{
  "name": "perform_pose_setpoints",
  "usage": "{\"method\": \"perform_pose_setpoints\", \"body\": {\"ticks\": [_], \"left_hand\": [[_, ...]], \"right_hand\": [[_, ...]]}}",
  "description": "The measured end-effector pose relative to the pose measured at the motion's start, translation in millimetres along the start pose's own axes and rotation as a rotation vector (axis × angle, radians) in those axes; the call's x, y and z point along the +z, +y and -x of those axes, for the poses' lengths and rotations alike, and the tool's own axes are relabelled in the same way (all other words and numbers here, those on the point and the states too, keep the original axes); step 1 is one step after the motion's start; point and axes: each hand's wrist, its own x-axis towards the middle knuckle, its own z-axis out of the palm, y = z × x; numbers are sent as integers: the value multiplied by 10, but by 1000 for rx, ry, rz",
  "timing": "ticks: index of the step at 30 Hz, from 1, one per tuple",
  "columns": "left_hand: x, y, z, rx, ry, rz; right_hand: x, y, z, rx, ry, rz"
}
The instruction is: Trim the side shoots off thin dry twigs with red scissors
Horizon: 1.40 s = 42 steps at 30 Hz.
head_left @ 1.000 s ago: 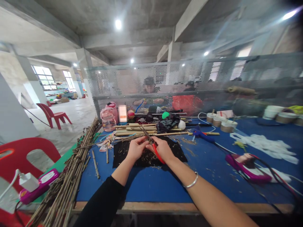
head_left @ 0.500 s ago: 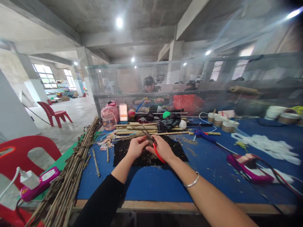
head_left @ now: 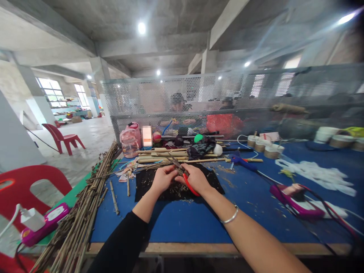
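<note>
My right hand (head_left: pixel 195 177) is closed round a pair of scissors (head_left: pixel 189 185) with red handles; the metal blades point up and to the left, away from me. Close beside it, my left hand (head_left: pixel 164 179) has its fingers curled with thumb and fingertips together near the blades. Whatever it pinches is too small or hidden to name. Beneath both hands lies a black cloth (head_left: pixel 145 185) strewn with dry plant bits and clippings.
Long dry stalks (head_left: pixel 82 212) are heaped along the table's left side. Bamboo sticks (head_left: pixel 162 154), a pink jug (head_left: pixel 129 144) and a dark cloth bundle (head_left: pixel 201 148) stand behind the hands. A blue glue gun (head_left: pixel 241 160) and purple power strip (head_left: pixel 295 203) lie right.
The view has shifted very slightly. Both hands stay close together over the black cloth, and the scissors remain in my right hand at nearly the same angle.
</note>
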Motion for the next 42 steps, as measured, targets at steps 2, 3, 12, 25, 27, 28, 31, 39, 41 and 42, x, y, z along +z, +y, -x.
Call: {"method": "perform_pose_setpoints", "body": {"ticks": [2,3,12,25,27,28,31,39,41,42], "left_hand": [[-32,-1,-6,65,14,-83],[-52,-4,-9,83,14,-127],[-156,-39,-27,59,-16,-260],[-72,-81,-51,-95,-7,112],[-68,-78,-46,-114,-32,116],[-65,-77,-44,-125,-41,120],[-52,-75,-33,-151,-45,119],[-57,-121,-38,-49,-12,39],[-71,-133,-51,-30,-12,20],[-79,-134,-56,-34,-14,11]], "right_hand": [[-26,4,13,19,-28,26],[-35,8,20,29,-44,40],[-28,50,46,124,-103,163],[96,96,32,-1,-8,20],[98,82,29,-12,-6,22],[97,76,27,-17,-5,28],[85,64,21,-22,6,84],[-7,55,30,11,-67,107],[-21,52,36,30,-95,90],[-25,51,39,41,-103,89]]}}
